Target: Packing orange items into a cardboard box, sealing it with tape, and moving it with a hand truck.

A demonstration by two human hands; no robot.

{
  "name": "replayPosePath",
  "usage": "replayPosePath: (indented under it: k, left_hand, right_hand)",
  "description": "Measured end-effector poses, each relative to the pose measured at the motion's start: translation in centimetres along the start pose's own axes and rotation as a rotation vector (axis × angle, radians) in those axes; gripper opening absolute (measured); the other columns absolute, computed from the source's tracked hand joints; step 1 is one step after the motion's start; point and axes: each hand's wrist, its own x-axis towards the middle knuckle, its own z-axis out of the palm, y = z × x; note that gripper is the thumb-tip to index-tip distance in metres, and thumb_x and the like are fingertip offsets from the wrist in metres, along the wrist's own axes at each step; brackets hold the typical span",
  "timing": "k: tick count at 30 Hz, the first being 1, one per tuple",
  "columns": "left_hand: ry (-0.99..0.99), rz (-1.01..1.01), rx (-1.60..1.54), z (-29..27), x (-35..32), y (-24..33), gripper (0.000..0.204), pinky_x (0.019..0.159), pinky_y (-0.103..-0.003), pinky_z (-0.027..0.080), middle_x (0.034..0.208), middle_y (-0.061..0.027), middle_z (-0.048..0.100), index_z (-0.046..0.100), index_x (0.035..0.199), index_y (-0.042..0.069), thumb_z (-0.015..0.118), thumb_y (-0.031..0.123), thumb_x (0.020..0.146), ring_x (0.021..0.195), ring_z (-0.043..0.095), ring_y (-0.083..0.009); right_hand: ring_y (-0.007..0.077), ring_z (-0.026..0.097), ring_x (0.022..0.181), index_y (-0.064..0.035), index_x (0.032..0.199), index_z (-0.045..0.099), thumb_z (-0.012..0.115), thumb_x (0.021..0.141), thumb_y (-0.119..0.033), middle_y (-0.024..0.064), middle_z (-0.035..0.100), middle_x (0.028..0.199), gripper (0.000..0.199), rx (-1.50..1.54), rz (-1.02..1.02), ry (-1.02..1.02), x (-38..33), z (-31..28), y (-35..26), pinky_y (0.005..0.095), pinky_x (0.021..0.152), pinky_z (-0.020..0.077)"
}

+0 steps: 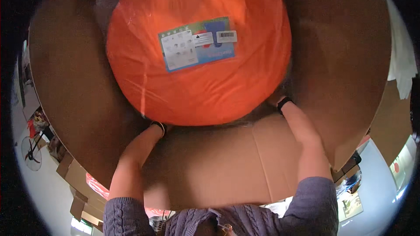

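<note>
Head view: both arms reach up under a round orange disc in clear plastic wrap, sitting inside a big cardboard box. Left hand and right hand are hidden past the wrists behind the disc's lower rim, so the grip of each can't be told; dark wristbands show at both. Disc bears a blue-and-white label and fills the box's middle w/ little room at the sides. Box flaps rise left and right, crowding it. A standing fan and more flat cartons lie lower left.
</note>
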Motion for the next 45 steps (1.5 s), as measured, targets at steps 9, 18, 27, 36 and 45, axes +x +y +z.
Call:
replayPosePath:
  k: [9,18,27,36,45]
  left_hand:
    - [-0.079,0.067,0.155,-0.5,-8.9,3.0,0.031,0.074,-0.045,0.047,0.097,-0.0176,0.064,0.064,0.097,0.004,0.044,0.024,0.085,0.085,0.062,-0.0312]
    - [0.186,0.310,0.011,-11.4,-39.2,9.9,0.049,0.072,-0.041,0.048,0.115,-0.0090,0.059,0.048,0.127,0.010,0.053,0.034,0.085,0.089,0.062,-0.0285]
    - [0.769,0.086,-0.361,1.2,-39.9,11.2,0.049,0.097,-0.043,0.036,0.121,-0.0136,0.054,0.051,0.123,0.009,0.063,0.025,0.079,0.116,0.047,-0.0289]
    - [1.295,-0.031,-0.365,-4.1,-35.8,8.9,0.032,0.099,-0.047,0.032,0.118,-0.0072,0.055,0.058,0.109,0.013,0.057,0.012,0.078,0.112,0.048,-0.0268]
    - [1.110,-0.255,-0.325,-16.0,-25.4,9.8,0.090,0.101,-0.068,0.012,0.150,-0.0200,0.000,0.012,0.146,0.018,0.065,0.038,0.077,0.138,0.002,-0.0421]
  right_hand:
    - [0.0322,0.054,0.110,-0.0042,0.128,0.046,0.060,0.081,-0.032,0.0205,0.056,0.120,0.056,-0.649,0.090,-0.995,-2.2,-14.9,-11.4,0.0416,0.090,0.0441]
    - [0.0210,0.040,0.125,-0.0060,0.139,0.032,0.074,0.076,-0.022,0.0102,0.042,0.137,0.078,0.426,0.129,-0.656,-25.6,-36.6,-25.5,0.0378,0.103,0.0322]
    - [0.0240,0.057,0.106,-0.0028,0.119,0.053,0.070,0.078,-0.029,0.0128,0.059,0.116,0.051,0.403,0.256,-0.374,-34.3,-22.2,-27.8,0.0334,0.090,0.0439]
    - [0.0240,0.065,0.083,-0.0004,0.092,0.067,0.065,0.082,-0.029,0.0151,0.067,0.087,0.030,0.280,0.135,-0.090,-21.5,-20.6,-29.7,0.0317,0.076,0.0477]
    - [0.0222,0.063,0.075,0.0026,0.093,0.060,0.067,0.080,-0.032,0.0140,0.065,0.084,0.037,0.264,0.046,0.013,-2.8,-20.0,-24.8,0.0340,0.067,0.0476]
